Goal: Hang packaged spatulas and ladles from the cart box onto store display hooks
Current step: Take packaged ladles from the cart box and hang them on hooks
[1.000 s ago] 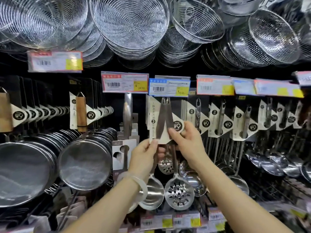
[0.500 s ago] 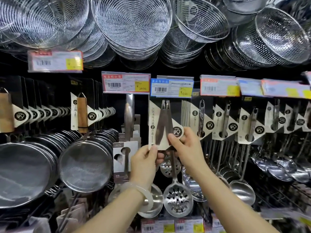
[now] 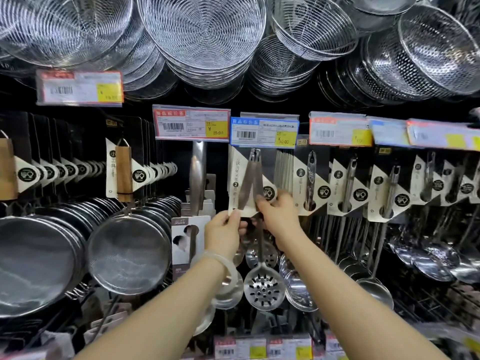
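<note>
Two hands at a card [image 3: 241,183], lower corner pinched by left hand [image 3: 223,233], right hand [image 3: 279,214] gripping its 5 o'clock edge, ladles [image 3: 262,288] hung below.

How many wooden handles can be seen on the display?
2: one wooden handle at the far left edge, another right of it, above the strainers. More may hang hidden behind them.

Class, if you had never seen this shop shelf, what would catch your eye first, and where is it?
Both hands, left hand and right hand, pinch a carded ladle pack at centre, under a blue price tag. Wire strainers crowd the top. Mesh sieves hang at left.
</note>
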{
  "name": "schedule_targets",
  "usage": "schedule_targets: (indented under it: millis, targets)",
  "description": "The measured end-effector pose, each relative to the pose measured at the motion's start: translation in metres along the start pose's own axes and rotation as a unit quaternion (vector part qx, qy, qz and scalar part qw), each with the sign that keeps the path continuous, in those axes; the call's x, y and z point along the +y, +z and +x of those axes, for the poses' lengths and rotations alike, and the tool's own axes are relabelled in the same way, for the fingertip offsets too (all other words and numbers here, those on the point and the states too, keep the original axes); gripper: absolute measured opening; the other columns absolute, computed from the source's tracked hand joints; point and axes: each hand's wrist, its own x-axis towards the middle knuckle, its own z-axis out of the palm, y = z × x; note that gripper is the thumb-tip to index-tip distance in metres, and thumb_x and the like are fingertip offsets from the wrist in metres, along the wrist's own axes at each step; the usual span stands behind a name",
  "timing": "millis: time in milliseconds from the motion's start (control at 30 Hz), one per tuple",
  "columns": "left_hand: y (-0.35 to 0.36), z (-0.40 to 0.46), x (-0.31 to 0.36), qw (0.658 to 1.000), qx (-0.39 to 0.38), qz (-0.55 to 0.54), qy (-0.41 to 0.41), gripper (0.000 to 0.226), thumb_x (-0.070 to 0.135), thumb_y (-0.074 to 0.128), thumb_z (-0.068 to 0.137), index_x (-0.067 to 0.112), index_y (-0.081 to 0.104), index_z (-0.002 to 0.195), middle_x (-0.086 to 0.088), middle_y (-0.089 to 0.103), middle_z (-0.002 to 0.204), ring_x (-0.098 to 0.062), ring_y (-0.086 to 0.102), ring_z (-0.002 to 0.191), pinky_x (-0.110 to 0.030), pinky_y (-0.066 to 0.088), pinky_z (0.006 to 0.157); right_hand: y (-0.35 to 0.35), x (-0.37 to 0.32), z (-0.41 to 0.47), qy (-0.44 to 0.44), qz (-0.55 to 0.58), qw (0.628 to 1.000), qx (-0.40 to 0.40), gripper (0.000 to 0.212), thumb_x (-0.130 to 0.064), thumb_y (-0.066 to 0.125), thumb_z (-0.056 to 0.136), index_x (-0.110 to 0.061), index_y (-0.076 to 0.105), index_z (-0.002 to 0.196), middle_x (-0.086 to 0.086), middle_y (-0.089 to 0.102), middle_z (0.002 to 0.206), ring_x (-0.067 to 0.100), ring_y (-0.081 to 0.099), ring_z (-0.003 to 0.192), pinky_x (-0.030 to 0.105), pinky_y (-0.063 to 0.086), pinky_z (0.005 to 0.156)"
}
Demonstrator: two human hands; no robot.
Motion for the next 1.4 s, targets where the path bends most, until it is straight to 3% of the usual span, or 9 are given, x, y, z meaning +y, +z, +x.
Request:
schedule_targets:
  millis: [200,367,467,633,800,900,1100,1233,1400]
  targets:
    - [0.015,0.033,-0.011,0.984,0.037,0.174,0.017,0.025,0.026,0.044,0.095,0.010,0.063,0.099,-0.008,0.065,0.094,-0.024,0.056,0.083,-0.027,0.039,0.070,0.010,0.009,0.030,0.023,-0.079,0.996,0.037,0.023,-0.021,0.051,0.092,-0.012,0.041,0.111,0.005,0.054,0.093,0.018,0.053,0.081,0.030,0.041,0.074]
    - [0.024,0.057,-0.018,0.967,0.031,0.253,0.004,0.020,0.023,0.043,0.096,0.012,0.059,0.091,-0.012,0.063,0.104,-0.029,0.057,0.096,-0.028,0.037,0.073,0.016,0.009,0.052,0.047,-0.174,0.983,0.024,0.026,-0.014,0.044,0.095,-0.004,0.040,0.118,0.000,0.041,0.071,0.018,0.046,0.064,0.028,0.034,0.051]
    - [0.027,0.071,-0.023,0.955,0.018,0.296,0.010,0.019,0.013,0.040,0.094,0.014,0.047,0.076,-0.010,0.054,0.089,-0.021,0.048,0.080,-0.027,0.032,0.062,0.020,0.012,0.058,0.031,-0.176,0.984,0.018,0.027,-0.009,0.044,0.095,0.000,0.039,0.120,0.017,0.055,0.096,0.032,0.056,0.091,0.034,0.040,0.068]
    - [0.032,0.079,-0.023,0.963,0.028,0.268,-0.014,0.020,0.016,0.043,0.093,0.009,0.058,0.104,-0.005,0.055,0.089,-0.023,0.050,0.079,-0.027,0.035,0.069,0.023,0.016,0.063,0.043,-0.112,0.992,0.044,0.038,-0.019,0.049,0.094,-0.003,0.038,0.127,0.018,0.052,0.127,0.029,0.051,0.115,0.034,0.040,0.092]
    - [0.030,0.060,-0.026,0.970,0.018,0.244,-0.004,0.031,0.007,0.044,0.091,0.006,0.051,0.121,-0.014,0.060,0.111,-0.032,0.057,0.099,-0.028,0.040,0.077,0.022,0.016,0.054,0.082,-0.170,0.982,0.020,0.048,-0.021,0.050,0.094,-0.003,0.030,0.134,0.018,0.047,0.135,0.033,0.048,0.122,0.036,0.040,0.097]
    - [0.022,0.036,-0.028,0.968,-0.015,0.252,0.016,0.043,0.002,0.045,0.089,0.006,0.042,0.132,-0.016,0.056,0.122,-0.032,0.053,0.111,-0.039,0.042,0.097,0.022,0.021,0.037,0.127,-0.201,0.971,-0.026,0.057,-0.014,0.050,0.092,-0.003,0.021,0.141,0.017,0.040,0.140,0.031,0.044,0.126,0.035,0.038,0.102]
    - [-0.004,-0.009,-0.038,0.905,-0.132,0.374,0.154,0.062,-0.001,0.042,0.085,0.014,0.024,0.143,-0.008,0.030,0.145,-0.026,0.035,0.130,-0.033,0.031,0.109,0.000,0.036,-0.024,0.055,-0.311,0.933,-0.171,0.024,-0.013,0.051,0.092,-0.007,0.049,0.115,0.007,0.054,0.108,0.023,0.053,0.108,0.022,0.037,0.080]
    - [-0.017,-0.024,-0.051,0.831,-0.179,0.499,0.170,0.069,0.010,0.043,0.093,0.012,0.000,0.148,-0.009,-0.006,0.157,-0.021,-0.004,0.145,-0.029,0.001,0.117,-0.036,0.034,-0.059,-0.069,-0.429,0.882,-0.181,0.037,-0.014,0.047,0.093,-0.008,0.048,0.129,0.012,0.042,0.133,0.026,0.046,0.121,0.021,0.035,0.096]
    - [0.003,-0.062,-0.057,0.740,-0.203,0.598,0.229,0.073,0.018,0.044,0.094,0.014,-0.005,0.147,-0.008,-0.014,0.156,-0.023,-0.013,0.144,-0.036,0.000,0.117,-0.083,0.041,-0.097,-0.070,-0.519,0.833,-0.178,0.047,-0.015,0.048,0.093,-0.007,0.037,0.139,0.010,0.025,0.152,0.024,0.023,0.140,0.024,0.019,0.111]
